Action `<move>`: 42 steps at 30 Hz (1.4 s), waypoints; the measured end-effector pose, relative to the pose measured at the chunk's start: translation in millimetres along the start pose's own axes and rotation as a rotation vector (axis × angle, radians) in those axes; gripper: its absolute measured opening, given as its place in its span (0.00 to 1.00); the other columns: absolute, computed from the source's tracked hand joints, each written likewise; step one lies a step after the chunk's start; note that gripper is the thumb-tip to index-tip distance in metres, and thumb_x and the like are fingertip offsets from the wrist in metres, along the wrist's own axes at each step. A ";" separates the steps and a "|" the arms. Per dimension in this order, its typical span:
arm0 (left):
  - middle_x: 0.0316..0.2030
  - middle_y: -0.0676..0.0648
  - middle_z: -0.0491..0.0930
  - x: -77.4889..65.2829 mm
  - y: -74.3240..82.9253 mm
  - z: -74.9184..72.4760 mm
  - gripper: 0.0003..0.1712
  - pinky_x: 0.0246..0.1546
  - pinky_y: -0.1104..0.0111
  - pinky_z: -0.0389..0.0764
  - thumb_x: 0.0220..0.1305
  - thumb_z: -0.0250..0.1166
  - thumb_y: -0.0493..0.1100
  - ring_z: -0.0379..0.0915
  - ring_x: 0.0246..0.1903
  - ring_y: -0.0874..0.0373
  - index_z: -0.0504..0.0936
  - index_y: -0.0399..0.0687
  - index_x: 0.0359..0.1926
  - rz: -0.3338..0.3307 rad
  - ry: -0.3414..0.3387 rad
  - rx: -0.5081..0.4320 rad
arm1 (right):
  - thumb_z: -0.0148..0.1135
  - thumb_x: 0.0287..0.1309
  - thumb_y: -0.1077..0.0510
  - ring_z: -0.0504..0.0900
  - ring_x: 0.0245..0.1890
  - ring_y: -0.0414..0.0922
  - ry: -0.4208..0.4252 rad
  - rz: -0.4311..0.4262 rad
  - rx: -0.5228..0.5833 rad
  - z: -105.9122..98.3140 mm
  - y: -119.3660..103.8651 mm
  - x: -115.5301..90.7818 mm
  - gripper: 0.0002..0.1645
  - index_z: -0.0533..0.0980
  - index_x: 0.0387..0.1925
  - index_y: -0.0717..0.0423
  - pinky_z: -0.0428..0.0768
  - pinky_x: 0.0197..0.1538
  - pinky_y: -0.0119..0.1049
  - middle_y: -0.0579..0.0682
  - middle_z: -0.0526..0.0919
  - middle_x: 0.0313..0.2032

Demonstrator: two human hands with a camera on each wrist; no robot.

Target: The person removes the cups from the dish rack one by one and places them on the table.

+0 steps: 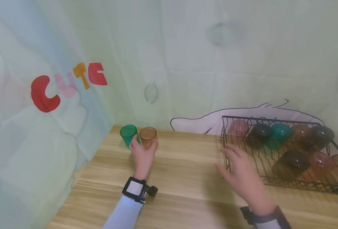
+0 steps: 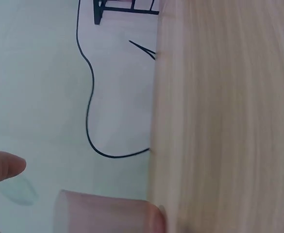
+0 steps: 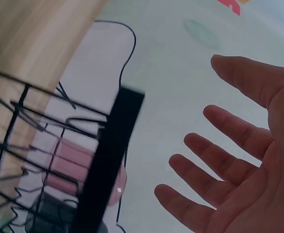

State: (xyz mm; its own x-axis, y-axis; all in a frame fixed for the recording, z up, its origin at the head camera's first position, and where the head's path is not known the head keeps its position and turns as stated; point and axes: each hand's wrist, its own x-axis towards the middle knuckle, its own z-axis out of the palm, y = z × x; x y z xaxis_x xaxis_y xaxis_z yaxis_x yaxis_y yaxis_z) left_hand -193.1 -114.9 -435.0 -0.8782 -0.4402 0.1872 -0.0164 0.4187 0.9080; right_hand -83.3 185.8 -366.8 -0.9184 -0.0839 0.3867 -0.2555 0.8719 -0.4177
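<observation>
At the far left of the table, a green cup [image 1: 127, 133] and an amber-orange cup [image 1: 148, 134] stand upright side by side. My left hand [image 1: 142, 157] is right at them, fingers near the green cup and thumb by the amber one's right side. In the left wrist view the thumb [image 2: 6, 165] shows apart from a pinkish see-through cup [image 2: 108, 213]. My right hand [image 1: 240, 171] hovers by the left end of a black wire rack [image 1: 267, 120], fingers spread and holding nothing. Its spread fingers [image 3: 224, 155] also show in the right wrist view.
Several tinted cups lie tilted in two rows in the rack, among them a pink cup [image 1: 238, 128], a teal cup [image 1: 281, 132] and a dark grey cup [image 1: 292, 162]. A printed cloth [image 1: 186, 79] hangs behind the wooden table [image 1: 180, 175] and along its left side.
</observation>
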 end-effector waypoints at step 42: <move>0.68 0.41 0.59 -63.6 36.0 15.6 0.47 0.67 0.50 0.60 0.55 0.65 0.61 0.50 0.69 0.41 0.54 0.55 0.71 0.803 -0.437 0.457 | 0.65 0.48 0.36 0.42 0.62 0.81 -0.029 0.395 -0.275 -76.1 118.6 -17.7 0.55 0.56 0.67 0.65 0.47 0.54 0.78 0.81 0.47 0.64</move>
State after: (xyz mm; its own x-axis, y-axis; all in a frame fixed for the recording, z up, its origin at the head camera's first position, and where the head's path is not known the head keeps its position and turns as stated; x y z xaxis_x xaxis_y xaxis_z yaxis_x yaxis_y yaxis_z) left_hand -145.3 -59.4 -420.0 -0.8061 0.3940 0.4415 0.5537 0.7656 0.3275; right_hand -74.4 327.4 -360.6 -0.9380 0.2697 0.2177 0.2004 0.9346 -0.2940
